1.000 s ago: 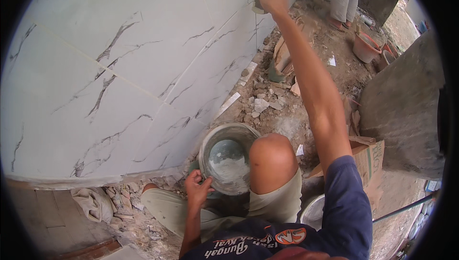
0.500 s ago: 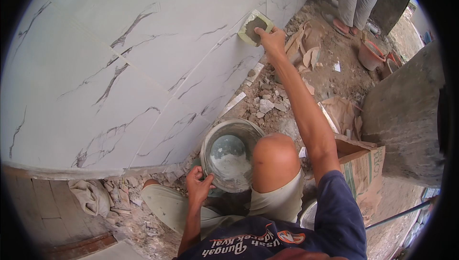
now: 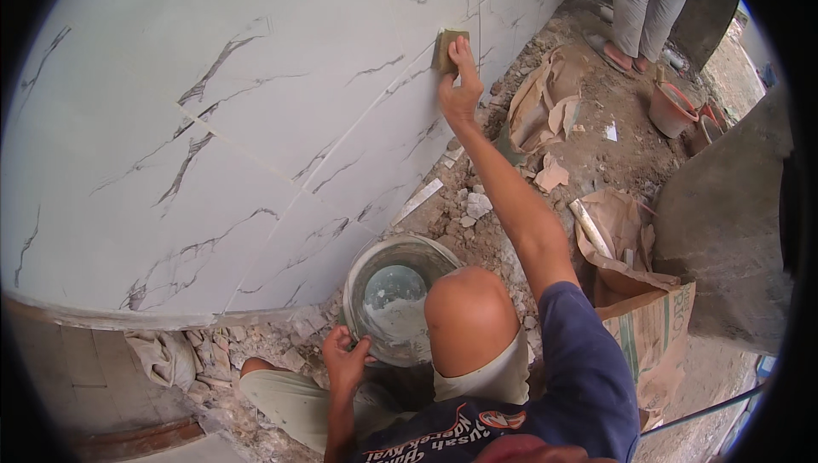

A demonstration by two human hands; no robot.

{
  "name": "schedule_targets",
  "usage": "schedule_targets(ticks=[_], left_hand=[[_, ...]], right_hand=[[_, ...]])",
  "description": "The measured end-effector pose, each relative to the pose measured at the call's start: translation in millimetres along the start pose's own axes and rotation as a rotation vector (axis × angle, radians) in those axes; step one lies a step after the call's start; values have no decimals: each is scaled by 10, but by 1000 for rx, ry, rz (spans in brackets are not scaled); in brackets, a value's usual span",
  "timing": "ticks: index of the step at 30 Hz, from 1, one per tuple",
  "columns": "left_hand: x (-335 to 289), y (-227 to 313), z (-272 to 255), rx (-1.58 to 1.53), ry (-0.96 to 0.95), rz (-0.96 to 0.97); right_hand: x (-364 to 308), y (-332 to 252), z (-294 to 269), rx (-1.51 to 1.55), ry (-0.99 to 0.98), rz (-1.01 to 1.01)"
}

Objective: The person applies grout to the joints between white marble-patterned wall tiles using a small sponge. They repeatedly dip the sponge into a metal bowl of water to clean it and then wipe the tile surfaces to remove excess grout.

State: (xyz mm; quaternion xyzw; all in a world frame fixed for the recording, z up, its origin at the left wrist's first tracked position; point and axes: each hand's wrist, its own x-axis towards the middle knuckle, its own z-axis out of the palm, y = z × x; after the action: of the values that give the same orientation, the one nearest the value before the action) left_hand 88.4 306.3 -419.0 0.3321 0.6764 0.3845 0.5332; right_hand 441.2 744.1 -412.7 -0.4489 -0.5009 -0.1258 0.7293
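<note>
My right hand (image 3: 461, 92) reaches up to the wall and presses a small square olive-grey sponge (image 3: 449, 51) against the white marble-patterned tiles (image 3: 281, 105), beside a joint line. Its fingers lie over the sponge's face. Low and near, my left hand (image 3: 344, 361) is closed at the left rim of a grey bucket (image 3: 351, 280), its fingers curled on the edge. Inside the bucket is a whitish-grey wet mix (image 3: 396, 301). My bent knee hides part of the bucket's right side.
Rubble (image 3: 467, 203) lies along the wall's foot. An open paper sack (image 3: 639, 327) stands at my right, near a rough grey column (image 3: 724, 241). Crumpled brown paper (image 3: 541, 109) lies further off. Beyond are an orange-rimmed bucket (image 3: 671, 110) and a standing person's legs (image 3: 648, 7).
My right hand has turned and brought the sponge flat onto the wall; its dark face, seen before, no longer shows the same way. My left hand stays at the bucket's rim. The view has shifted slightly.
</note>
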Motion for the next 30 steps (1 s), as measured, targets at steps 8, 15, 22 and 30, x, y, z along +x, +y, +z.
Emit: schedule_targets(ticks=[8,15,22,30], left_hand=[[-12,99,16,52,30,-5],[-160,104,149,54,63,15],[-213,-31,72,74,83,3],[-79,-160,119,83,71,36]], right_hand=[[23,113,-373,80,-401,-77],[125,199,-323,-16,-409,-113],[336,62,-264,-76,-186,162],[798,-52,-161,-350,-228,466]])
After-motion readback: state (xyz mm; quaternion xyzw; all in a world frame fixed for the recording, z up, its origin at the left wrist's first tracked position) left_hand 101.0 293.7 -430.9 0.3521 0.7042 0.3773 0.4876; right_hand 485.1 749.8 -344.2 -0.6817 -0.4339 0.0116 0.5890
